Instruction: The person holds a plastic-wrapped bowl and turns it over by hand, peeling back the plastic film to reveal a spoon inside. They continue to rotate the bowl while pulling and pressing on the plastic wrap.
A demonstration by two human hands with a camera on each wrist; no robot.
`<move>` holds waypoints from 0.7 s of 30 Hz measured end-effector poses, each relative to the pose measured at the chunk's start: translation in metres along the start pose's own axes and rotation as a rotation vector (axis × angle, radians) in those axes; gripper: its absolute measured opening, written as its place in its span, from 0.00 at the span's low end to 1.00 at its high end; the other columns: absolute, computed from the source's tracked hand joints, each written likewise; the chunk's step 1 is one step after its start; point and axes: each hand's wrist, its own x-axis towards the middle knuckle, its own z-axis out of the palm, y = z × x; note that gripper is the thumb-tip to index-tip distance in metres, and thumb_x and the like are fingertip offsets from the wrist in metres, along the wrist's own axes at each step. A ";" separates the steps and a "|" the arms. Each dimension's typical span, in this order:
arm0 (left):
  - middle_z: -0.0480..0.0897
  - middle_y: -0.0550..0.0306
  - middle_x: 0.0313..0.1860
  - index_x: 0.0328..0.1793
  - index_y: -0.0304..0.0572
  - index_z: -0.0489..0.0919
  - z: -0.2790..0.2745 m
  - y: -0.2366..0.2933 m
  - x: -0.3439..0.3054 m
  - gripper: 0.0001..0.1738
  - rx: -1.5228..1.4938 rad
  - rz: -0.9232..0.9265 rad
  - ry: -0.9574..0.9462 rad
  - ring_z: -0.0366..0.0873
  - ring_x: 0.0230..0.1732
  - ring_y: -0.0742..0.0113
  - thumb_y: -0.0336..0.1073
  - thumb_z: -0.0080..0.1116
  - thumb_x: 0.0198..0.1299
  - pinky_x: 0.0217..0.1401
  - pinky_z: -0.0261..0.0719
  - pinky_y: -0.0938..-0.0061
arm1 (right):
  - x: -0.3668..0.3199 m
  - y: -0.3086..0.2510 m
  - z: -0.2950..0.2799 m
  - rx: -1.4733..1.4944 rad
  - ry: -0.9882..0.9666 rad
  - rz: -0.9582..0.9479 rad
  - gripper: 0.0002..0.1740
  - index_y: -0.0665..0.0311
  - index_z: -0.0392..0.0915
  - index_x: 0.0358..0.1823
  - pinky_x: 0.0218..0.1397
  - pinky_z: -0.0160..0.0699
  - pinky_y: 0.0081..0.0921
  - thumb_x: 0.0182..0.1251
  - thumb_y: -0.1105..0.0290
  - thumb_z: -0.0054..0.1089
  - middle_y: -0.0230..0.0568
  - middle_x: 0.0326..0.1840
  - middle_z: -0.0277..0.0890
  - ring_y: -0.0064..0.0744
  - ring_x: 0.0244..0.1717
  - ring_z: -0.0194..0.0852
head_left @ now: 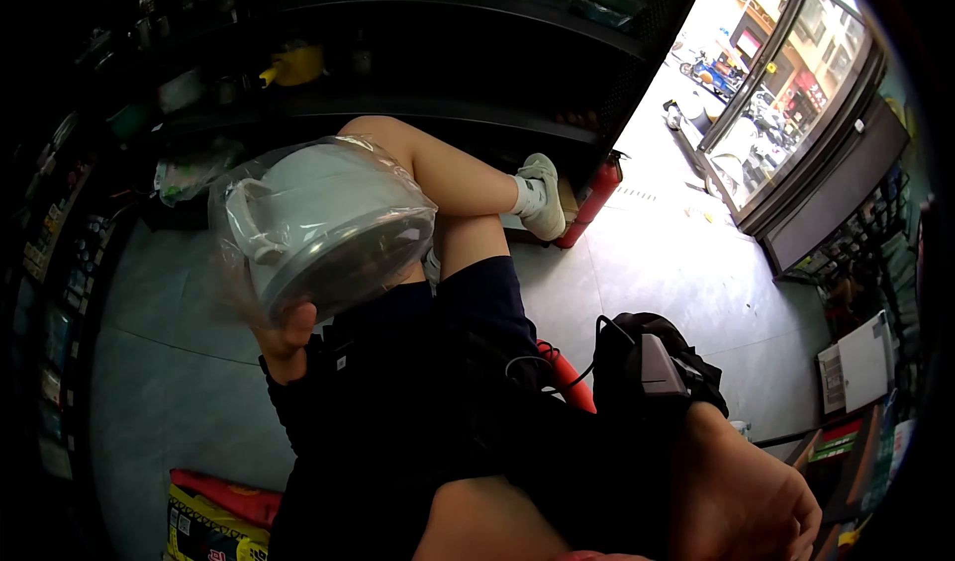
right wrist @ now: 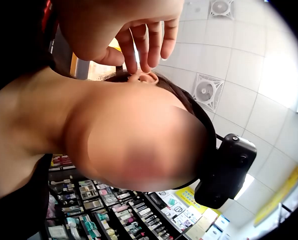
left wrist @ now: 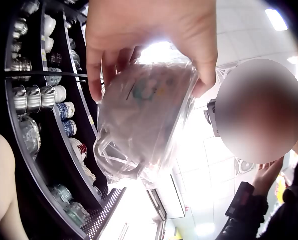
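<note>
My left hand [head_left: 286, 340] grips a white handled pot [head_left: 318, 198] wrapped in clear plastic. In the head view it is held up over my legs, tilted, its round grey face turned down toward me and a side handle at the left. The left wrist view shows the pot [left wrist: 141, 107] between the thumb on one side and the fingers on the other, with a small green-and-orange print on its wall. My right hand [right wrist: 134, 32] is raised beside my ear [right wrist: 143, 78], fingers loosely bent with nothing held, fingertips right at the ear.
Dark shelves [head_left: 438, 113] with kitchenware, including a yellow pot [head_left: 295, 64], stand ahead. A red fire extinguisher [head_left: 594, 201] is by the shelf end, near the glass door [head_left: 786, 93]. Yellow-and-red packages [head_left: 219, 516] lie on the floor at lower left.
</note>
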 end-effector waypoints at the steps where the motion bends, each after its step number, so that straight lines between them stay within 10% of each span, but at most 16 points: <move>1: 0.68 0.51 0.59 0.73 0.33 0.52 -0.001 -0.002 0.000 0.58 0.003 0.001 0.013 0.69 0.57 0.61 0.61 0.69 0.46 0.53 0.73 0.70 | 0.001 0.000 0.002 0.006 0.010 0.007 0.19 0.62 0.71 0.58 0.53 0.69 0.28 0.67 0.63 0.50 0.33 0.57 0.75 0.31 0.56 0.72; 21: 0.70 0.52 0.57 0.68 0.34 0.60 0.011 0.014 0.008 0.51 -0.097 -0.046 -0.106 0.71 0.56 0.60 0.53 0.72 0.43 0.55 0.74 0.68 | -0.016 0.012 -0.003 -0.072 0.063 -0.029 0.18 0.59 0.74 0.54 0.54 0.70 0.28 0.67 0.59 0.54 0.31 0.57 0.74 0.31 0.58 0.71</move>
